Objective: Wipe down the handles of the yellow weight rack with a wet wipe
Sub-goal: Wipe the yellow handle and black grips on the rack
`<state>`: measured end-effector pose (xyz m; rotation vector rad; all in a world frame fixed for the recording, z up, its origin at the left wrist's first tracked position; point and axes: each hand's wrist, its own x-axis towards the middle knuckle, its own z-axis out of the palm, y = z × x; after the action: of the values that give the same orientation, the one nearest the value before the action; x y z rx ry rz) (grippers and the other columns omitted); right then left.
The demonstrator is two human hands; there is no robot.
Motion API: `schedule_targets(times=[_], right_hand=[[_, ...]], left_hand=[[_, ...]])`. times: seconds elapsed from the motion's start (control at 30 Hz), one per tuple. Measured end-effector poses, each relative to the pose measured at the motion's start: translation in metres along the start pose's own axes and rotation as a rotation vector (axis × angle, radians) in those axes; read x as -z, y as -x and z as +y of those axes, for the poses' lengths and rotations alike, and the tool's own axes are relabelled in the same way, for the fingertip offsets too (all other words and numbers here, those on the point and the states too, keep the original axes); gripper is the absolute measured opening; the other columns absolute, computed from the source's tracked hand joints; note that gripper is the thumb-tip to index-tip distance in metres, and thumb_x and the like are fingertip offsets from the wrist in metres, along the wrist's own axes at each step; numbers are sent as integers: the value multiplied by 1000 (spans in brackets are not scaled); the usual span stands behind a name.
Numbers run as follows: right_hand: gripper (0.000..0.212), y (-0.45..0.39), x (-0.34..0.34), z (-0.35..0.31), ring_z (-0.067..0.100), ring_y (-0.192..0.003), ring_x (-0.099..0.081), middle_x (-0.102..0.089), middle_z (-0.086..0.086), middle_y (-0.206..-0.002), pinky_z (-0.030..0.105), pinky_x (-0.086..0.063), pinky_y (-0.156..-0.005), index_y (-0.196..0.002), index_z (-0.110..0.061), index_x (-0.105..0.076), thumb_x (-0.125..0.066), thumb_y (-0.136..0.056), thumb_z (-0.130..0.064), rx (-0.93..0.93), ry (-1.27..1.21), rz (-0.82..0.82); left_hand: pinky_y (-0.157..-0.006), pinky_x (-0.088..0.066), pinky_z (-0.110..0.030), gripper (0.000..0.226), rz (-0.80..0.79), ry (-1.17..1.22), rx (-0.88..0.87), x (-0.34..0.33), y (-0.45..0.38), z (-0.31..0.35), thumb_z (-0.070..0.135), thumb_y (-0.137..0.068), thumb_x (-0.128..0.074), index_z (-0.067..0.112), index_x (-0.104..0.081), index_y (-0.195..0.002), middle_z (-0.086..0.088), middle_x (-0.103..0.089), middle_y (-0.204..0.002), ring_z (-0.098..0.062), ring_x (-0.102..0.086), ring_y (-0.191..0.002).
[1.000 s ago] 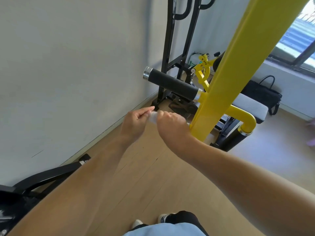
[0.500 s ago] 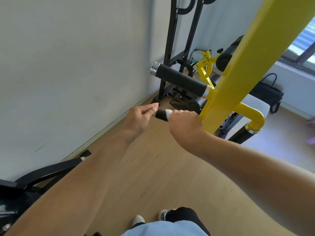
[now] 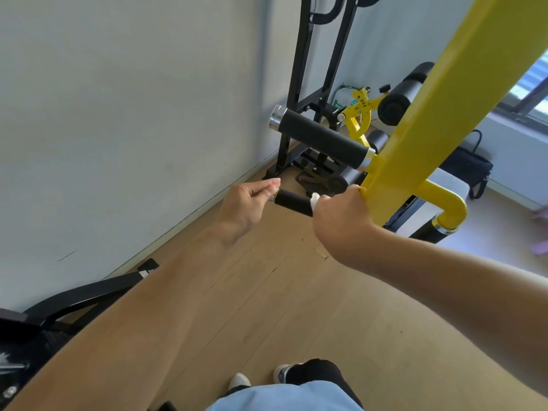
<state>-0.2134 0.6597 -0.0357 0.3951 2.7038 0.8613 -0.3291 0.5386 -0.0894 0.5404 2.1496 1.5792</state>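
A thick yellow beam of the weight rack (image 3: 439, 120) slants from top right down to the centre. Two black foam handles stick out of it to the left: an upper handle (image 3: 320, 137) with a chrome end cap and a lower handle (image 3: 293, 201). My right hand (image 3: 341, 215) is wrapped round the lower handle close to the beam, and a bit of white wet wipe (image 3: 315, 199) shows under its fingers. My left hand (image 3: 249, 203) pinches the free end of that handle with thumb and fingertips.
A black frame (image 3: 302, 84) stands against the white wall behind. A yellow curved tube with another black grip (image 3: 444, 215) lies to the right, beside a white bench pad and a black bag (image 3: 471, 167). Black equipment (image 3: 74, 298) sits at bottom left on the wooden floor.
My right hand has slid along the lower handle toward the yellow beam, uncovering the black foam. My left hand has stayed at the handle's end.
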Motion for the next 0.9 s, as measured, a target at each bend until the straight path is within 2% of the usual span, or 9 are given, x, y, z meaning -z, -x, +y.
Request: schedule_targets(times=[0.1, 0.23, 0.33, 0.43, 0.5, 0.63, 0.7, 0.77, 0.9], right_hand=[[29, -6, 5, -9, 25, -85, -64, -62, 5, -87, 50, -39, -106, -126, -10, -51, -46, -103, -25, 3, -12, 63], [26, -32, 11, -38, 23, -78, -64, -56, 4, -84, 37, -47, -84, -119, -6, -51, -39, -106, -24, 5, -303, 252], [27, -19, 12, -26, 24, -85, -66, -64, 6, -95, 40, -49, -87, -124, -7, -49, -44, -104, -24, -42, -287, 115], [35, 11, 14, 2, 23, -97, -63, -56, 9, -96, 40, -48, -95, -132, -6, -46, -51, -101, -21, 24, 5, -59], [34, 24, 21, 10, 23, -94, -62, -59, 8, -96, 40, -45, -95, -132, -6, -45, -49, -102, -19, 102, 15, -41], [29, 38, 48, 3, 19, -65, -62, -66, 2, -81, 36, -54, -62, -130, -14, -36, -43, -103, -21, 149, -451, 127], [25, 46, 63, 12, 19, -72, -64, -67, -1, -85, 40, -58, -67, -125, -23, -47, -53, -101, -29, 176, -774, 140], [14, 50, 77, 31, 15, -83, -65, -70, -5, -93, 36, -56, -75, -108, -24, -64, -65, -95, -28, 162, -1060, 387], [15, 35, 94, 73, 9, -85, -63, -75, 5, -95, 9, -47, -83, -96, -7, -76, -71, -86, 2, -17, -991, 1161]], left_hand=[[-67, -38, 8, 29, -4, 1, -11, -4, 1, 0, 32, -99, -60, 26, -71, -124, 14, -71, -114, 8, -60, -93], [-78, -45, -2, 28, 6, -4, -2, -4, 2, 2, 33, -99, -60, 26, -72, -123, 13, -72, -119, 2, -64, -108], [-76, -44, 1, 28, 9, -39, -6, -1, 2, 1, 33, -99, -60, 27, -71, -124, 13, -72, -120, 4, -62, -103], [-68, -46, 2, 30, -1, -67, -27, -3, 3, -1, 36, -100, -57, 28, -69, -126, 11, -72, -118, -4, -65, -95], [-70, -49, 0, 31, 12, -106, -45, -6, 4, -3, 36, -101, -55, 28, -68, -128, 10, -72, -119, -9, -68, -98], [-82, -46, 0, 33, -26, -116, -52, -4, 11, 3, 15, -102, -53, 16, -64, -133, 4, -68, -128, -5, -64, -110], [-96, -53, -21, 38, -41, -29, -43, 1, 17, 12, 5, -101, -50, 10, -58, -138, -8, -62, -137, -22, -59, -126], [-105, -46, -39, 36, 53, 51, -29, 8, 21, 23, 5, -104, -41, -4, -54, -137, -21, -58, -139, -36, -52, -132], [-98, -51, -25, 28, 231, 130, -248, 20, 22, 62, 29, -105, -46, 26, -68, -122, 10, -74, -114, -4, -67, -110]])
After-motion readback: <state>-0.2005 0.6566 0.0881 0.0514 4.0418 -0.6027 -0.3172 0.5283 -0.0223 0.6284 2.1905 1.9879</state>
